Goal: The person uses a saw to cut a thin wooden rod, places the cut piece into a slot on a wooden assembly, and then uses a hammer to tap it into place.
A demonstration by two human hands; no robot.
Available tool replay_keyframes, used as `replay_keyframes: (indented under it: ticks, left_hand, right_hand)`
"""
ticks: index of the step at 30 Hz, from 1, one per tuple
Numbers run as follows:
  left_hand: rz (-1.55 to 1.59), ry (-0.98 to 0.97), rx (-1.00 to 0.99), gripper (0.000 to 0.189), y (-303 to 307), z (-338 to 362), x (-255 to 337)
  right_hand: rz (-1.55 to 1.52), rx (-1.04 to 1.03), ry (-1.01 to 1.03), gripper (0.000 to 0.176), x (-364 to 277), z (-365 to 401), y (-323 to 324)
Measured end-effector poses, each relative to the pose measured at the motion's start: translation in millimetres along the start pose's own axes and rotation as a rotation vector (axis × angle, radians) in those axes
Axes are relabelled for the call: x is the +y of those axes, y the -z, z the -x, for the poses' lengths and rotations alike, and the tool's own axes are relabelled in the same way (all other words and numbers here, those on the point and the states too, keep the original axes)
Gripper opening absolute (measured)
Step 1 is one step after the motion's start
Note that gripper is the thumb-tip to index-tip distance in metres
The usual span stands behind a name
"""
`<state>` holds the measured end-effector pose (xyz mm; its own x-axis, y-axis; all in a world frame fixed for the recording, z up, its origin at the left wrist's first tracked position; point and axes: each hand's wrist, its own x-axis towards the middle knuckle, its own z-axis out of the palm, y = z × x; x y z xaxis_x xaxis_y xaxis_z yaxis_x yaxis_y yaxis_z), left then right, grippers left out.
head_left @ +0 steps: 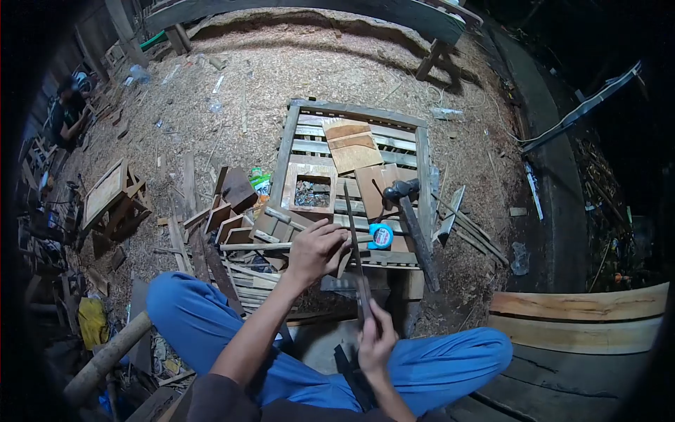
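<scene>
My right hand (376, 340) is closed on the handle of a long thin dark blade (354, 232), which points up and away, slightly blurred. Beside the blade, my left hand (318, 250) is closed around a thin wooden stick (256, 246) that reaches out to the left. Just past them is a slatted wooden table (285, 144). On it lie a blue tape measure (380, 236), a hammer (415, 228) with a dark handle, thin wooden boards (350, 145) and a wooden box (313, 170) of small metal pieces.
Wood scraps and open wooden pieces (228, 218) lie left of the table. A small wooden stool (116, 193) stands farther left, and a person (67, 116) sits at the far left. Long planks (583, 323) are at right. Wood shavings cover the ground.
</scene>
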<state>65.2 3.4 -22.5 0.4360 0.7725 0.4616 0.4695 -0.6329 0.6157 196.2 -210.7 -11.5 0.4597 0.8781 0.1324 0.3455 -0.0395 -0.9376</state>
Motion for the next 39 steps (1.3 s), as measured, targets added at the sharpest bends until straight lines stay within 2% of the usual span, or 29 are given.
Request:
replay_keyframes:
  ticks: [2, 6, 8, 10, 13, 14, 16, 19, 27, 32, 38, 39]
  left_hand:
    - [-0.001, -0.005, 0.005, 0.018, 0.0, 0.0, -0.1]
    - [0.006, -0.048, 0.002, 0.017, -4.9, 3.0, -0.8]
    - [-0.008, -0.005, 0.020, 0.017, -4.3, 1.0, -1.7]
    - [-0.004, 0.000, 0.026, 0.016, -2.9, -0.5, -3.4]
    - [0.047, 0.062, 0.040, 0.013, -2.7, -2.8, 1.1]
    - [0.038, 0.088, 0.089, 0.014, -5.3, -2.7, 0.4]
    - [0.028, 0.056, 0.008, 0.017, -1.4, -2.8, -2.7]
    - [-0.016, -0.012, 0.008, 0.020, 1.5, -1.2, 1.6]
    - [-0.052, 0.001, -0.007, 0.022, -0.7, 1.7, -1.5]
    - [-0.032, 0.025, 0.033, 0.021, -5.8, 3.0, -4.8]
    - [-0.014, 0.018, -0.001, 0.021, -7.5, 4.3, -7.6]
    - [-0.012, 0.023, 0.000, 0.021, -4.2, 3.3, -5.2]
  right_hand:
    - [0.003, 0.004, 0.017, 0.034, -0.5, 21.2, 12.6]
    - [0.010, 0.012, -0.049, 0.035, -5.1, -38.2, -22.7]
    - [0.025, 0.008, 0.043, 0.035, -11.6, -27.4, -14.2]
    - [0.025, 0.002, 0.014, 0.035, 7.1, 18.7, 9.0]
    - [0.038, 0.022, -0.068, 0.035, -6.8, 20.3, 8.5]
    - [0.073, 0.016, -0.012, 0.036, -8.5, 8.1, 4.3]
    - [0.115, 0.002, 0.040, 0.036, -6.8, 6.0, 12.9]
    - [-0.060, -0.041, -0.140, 0.037, -17.3, 11.0, 34.7]
    - [-0.061, -0.036, -0.145, 0.038, -24.2, 11.7, 31.1]
    - [-0.085, -0.002, -0.239, 0.037, -29.0, 11.3, 24.9]
    - [-0.036, -0.003, -0.193, 0.038, -23.9, -19.7, 2.7]
    - [-0.016, -0.047, -0.126, 0.039, -25.0, -15.2, 4.4]
